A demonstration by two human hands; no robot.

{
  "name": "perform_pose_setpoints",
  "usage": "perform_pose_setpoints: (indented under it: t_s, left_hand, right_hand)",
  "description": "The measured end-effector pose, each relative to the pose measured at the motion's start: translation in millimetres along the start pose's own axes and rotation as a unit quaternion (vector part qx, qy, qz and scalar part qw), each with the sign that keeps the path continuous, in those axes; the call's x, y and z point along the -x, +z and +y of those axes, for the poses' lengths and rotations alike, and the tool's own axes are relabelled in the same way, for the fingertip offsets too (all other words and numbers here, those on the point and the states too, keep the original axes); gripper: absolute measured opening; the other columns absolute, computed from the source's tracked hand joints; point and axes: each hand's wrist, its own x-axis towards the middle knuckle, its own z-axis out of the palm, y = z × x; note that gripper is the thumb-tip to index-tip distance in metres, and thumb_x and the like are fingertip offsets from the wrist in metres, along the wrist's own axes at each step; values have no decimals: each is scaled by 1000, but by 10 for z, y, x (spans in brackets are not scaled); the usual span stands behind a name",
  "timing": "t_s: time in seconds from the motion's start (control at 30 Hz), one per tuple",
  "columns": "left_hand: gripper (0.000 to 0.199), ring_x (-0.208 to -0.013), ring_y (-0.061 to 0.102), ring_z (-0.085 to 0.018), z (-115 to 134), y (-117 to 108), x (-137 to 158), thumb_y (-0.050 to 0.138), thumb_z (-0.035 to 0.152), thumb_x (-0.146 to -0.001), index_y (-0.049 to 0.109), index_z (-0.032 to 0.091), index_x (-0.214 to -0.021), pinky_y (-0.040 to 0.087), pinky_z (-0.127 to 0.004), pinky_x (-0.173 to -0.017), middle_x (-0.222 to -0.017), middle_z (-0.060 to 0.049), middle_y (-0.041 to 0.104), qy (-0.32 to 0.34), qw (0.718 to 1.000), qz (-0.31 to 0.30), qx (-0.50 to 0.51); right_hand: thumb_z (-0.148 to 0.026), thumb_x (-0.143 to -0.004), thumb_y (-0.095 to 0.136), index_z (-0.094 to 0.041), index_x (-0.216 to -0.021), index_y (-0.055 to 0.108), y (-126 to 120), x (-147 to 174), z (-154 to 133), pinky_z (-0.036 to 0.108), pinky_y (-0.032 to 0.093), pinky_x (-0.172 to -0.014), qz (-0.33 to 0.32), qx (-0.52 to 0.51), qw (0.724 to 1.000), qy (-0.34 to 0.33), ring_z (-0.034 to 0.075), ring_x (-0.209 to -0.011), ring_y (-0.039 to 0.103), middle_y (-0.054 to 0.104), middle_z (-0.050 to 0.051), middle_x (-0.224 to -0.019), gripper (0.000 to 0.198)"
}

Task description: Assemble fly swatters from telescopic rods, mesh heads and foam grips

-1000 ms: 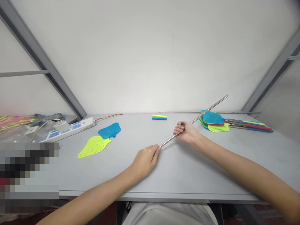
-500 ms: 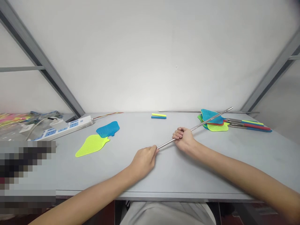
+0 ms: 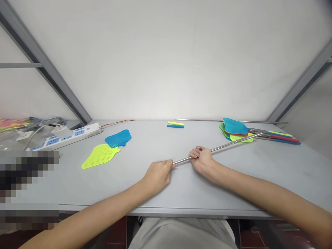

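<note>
A thin metal rod slants across the front of me, its far end up to the right. My left hand is closed round its near end. Further along, my right hand wraps its fingers over the same rod, palm turned partly up. The rod's far end passes in front of a pile of fly swatters, whose blue head lies on top. To the left, a loose yellow-green swatter head and a loose blue swatter head overlap on the table.
A yellow tube and a blue tube lie side by side near the wall. Another metal rod lies along the table's back edge. At left is a white power strip with plugs and cables. Red and blue handles point right.
The rod's far end has swung downward, so it lies at a flatter slant. Both hands keep their grip, and the view has tilted slightly.
</note>
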Motion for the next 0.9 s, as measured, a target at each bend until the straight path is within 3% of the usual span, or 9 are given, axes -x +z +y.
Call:
perform_pose_setpoints:
  t_s: [0.9]
  left_hand:
    - [29,-52,48,-13,3,-17,23,20,27,-85,42,18,-70,29,-23,-49,-60,-1,53,22,1000,8,15]
  right_hand:
    - [-9,-67,29,-17,-53,24,5,24,-1,15,17,-27,-20,-7,999,31,3,-26,17,18,-9,-33,17]
